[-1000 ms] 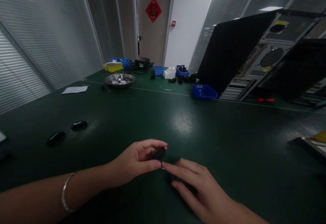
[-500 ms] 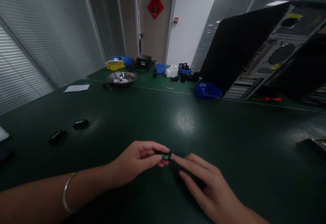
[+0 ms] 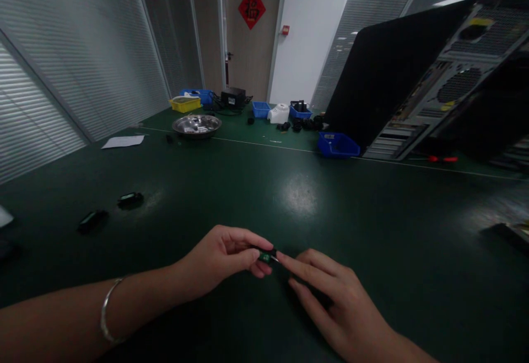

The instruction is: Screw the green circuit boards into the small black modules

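Between its thumb and fingers, my left hand [image 3: 225, 255] pinches a small black part with a green circuit board [image 3: 264, 256] showing. My right hand [image 3: 334, 291] is just to the right, its index fingertip at the part's right end. A thin metallic tip [image 3: 275, 259] shows by that fingertip; whatever lies behind it under the right fingers is dark and hard to make out. Two small black pieces with pale green faces lie at the left on the green table [image 3: 231, 187], one nearer [image 3: 91, 221] and one farther [image 3: 130, 200].
A metal bowl [image 3: 197, 125] holds small items at the back. Beside a large black computer case [image 3: 397, 71] sits a blue bin [image 3: 338, 145]. White paper [image 3: 123, 141] lies back left. Farther back are a yellow bin [image 3: 185, 104], a white device [image 3: 279, 113] and black parts.
The small part in my left hand has tilted and shifted slightly left, and the metallic tip shows more. My right hand stays beside it, nearly unmoved.
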A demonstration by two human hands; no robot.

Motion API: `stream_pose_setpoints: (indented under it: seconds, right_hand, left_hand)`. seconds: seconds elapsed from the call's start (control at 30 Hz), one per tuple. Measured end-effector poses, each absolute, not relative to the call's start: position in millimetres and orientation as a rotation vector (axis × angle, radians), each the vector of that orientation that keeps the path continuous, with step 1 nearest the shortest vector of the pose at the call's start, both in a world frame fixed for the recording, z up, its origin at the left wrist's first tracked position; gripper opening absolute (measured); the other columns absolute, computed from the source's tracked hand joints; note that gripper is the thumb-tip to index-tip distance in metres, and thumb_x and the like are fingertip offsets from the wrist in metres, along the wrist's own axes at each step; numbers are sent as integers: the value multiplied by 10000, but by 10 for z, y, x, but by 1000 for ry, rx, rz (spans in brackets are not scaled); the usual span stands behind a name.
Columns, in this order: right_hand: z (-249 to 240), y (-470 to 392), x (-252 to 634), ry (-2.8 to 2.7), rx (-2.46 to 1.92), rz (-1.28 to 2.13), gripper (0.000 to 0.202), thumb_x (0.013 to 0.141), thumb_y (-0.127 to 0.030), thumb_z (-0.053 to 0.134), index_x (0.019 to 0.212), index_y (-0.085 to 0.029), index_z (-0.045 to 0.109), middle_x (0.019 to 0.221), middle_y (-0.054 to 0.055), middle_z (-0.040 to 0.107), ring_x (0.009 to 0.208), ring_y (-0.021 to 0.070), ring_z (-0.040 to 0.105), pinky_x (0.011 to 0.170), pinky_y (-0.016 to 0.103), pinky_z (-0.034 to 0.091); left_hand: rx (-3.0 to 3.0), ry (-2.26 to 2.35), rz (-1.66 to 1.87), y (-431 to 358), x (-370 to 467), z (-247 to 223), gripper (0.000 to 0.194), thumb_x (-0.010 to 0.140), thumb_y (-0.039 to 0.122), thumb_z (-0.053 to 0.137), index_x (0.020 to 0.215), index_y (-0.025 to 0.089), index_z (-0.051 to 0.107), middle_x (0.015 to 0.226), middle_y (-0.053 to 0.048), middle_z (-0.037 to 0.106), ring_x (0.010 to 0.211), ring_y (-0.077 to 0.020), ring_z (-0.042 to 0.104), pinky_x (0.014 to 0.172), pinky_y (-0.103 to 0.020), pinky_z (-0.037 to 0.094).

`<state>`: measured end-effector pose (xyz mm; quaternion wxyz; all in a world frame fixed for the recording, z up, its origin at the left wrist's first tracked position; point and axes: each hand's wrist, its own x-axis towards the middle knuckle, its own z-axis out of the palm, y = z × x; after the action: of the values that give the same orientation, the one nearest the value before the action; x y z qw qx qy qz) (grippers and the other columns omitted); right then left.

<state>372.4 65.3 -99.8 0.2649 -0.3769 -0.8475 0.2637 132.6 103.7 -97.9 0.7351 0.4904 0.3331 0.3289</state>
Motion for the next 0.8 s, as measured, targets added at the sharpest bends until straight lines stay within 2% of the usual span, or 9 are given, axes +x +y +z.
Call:
stream_pose_setpoints:
  seconds: [0.13, 0.2, 0.33, 0.8]
  right_hand:
    - [-990, 652, 3718, -2261, -1040, 730, 432, 975, -144, 469, 1387, -258, 535, 970, 66, 639, 804, 182, 631, 679, 320, 525]
    - [-991, 655, 3720, -2256, -1038, 732, 426, 974, -147, 477, 1382, -255, 539, 969, 65, 642, 805, 182, 632, 684, 317, 528]
    - [-991, 658, 3723, -2274, -1027, 719, 416, 970, -150, 490, 1368, -254, 551, 978, 67, 651, 814, 187, 637, 692, 323, 533]
    - [-954, 653, 3701, -2263, -1024, 800, 347, 974, -141, 499, 1289, -260, 581, 967, 53, 653, 826, 180, 643, 698, 304, 525]
  left_hand:
    - [1051, 711, 696, 1041, 1324, -970, 278, 773, 161, 770, 1050, 157, 741, 959, -63, 791, 898, -162, 738, 832, -254, 555]
    - [1036, 705, 693, 1041, 1329, -963, 304, 744, 135, 790, 1042, 162, 741, 940, -53, 794, 891, -159, 739, 835, -255, 555]
    - [1045, 759, 696, 1041, 1340, -954, 221, 788, 198, 765, 1001, 140, 753, 867, -67, 798, 820, -171, 744, 814, -294, 571]
    - [988, 739, 684, 1051, 1314, -986, 225, 804, 248, 764, 1006, 149, 770, 896, -90, 799, 840, -190, 751, 799, -294, 575]
